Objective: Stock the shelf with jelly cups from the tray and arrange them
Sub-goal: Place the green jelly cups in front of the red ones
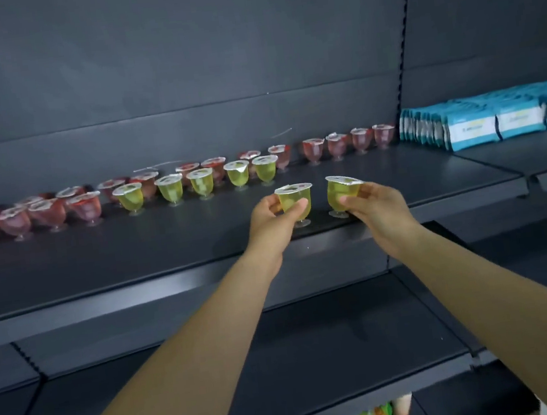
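Yellow-green jelly cups, one per hand: left hand [274, 212] grasps upright cup [293, 201], right hand [373, 205] grasps tilted cup [341, 195], both near dark shelf [167, 248] front, likely extending yellow row [198, 182] before red cups [49, 214]. Tray unseen.

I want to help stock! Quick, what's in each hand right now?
Left hand: holds a yellow jelly cup by its sides.
Right hand: holds another yellow jelly cup, tilted.

Shelf stock colours
Yellow-green jelly cups [200, 182], red jelly cups [47, 214], dark grey shelf [99, 259], blue-and-white packets [482, 124] far right.
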The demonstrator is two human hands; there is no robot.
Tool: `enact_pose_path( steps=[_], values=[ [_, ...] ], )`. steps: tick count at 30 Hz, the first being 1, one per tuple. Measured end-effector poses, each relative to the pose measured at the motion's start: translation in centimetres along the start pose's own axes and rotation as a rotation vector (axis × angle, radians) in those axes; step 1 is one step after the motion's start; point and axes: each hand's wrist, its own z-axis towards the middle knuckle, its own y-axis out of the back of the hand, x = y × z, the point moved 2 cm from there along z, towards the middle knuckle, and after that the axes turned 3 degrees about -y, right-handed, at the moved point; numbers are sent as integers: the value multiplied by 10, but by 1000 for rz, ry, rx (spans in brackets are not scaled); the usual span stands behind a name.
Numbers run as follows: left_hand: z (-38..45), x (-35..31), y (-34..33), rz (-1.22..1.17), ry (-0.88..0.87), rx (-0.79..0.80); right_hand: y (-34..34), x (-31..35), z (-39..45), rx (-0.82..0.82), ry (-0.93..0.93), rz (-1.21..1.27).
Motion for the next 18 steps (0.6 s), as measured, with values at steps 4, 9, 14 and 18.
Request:
enact_pose_path(
  steps=[4,9,14,18],
  values=[
    [55,4,-22,102,-11,-13,-10,-3,61,-95,10,-94],
    [114,15,-43,178,-39,-56,-18,-12,134,-168,-3,-125],
    [162,24,-57,221,-29,-95,-22,-15,187,-178,37,-226],
    [186,28,-65,296,-29,-115,-23,-20,219,-197,11,-275]
  ],
)
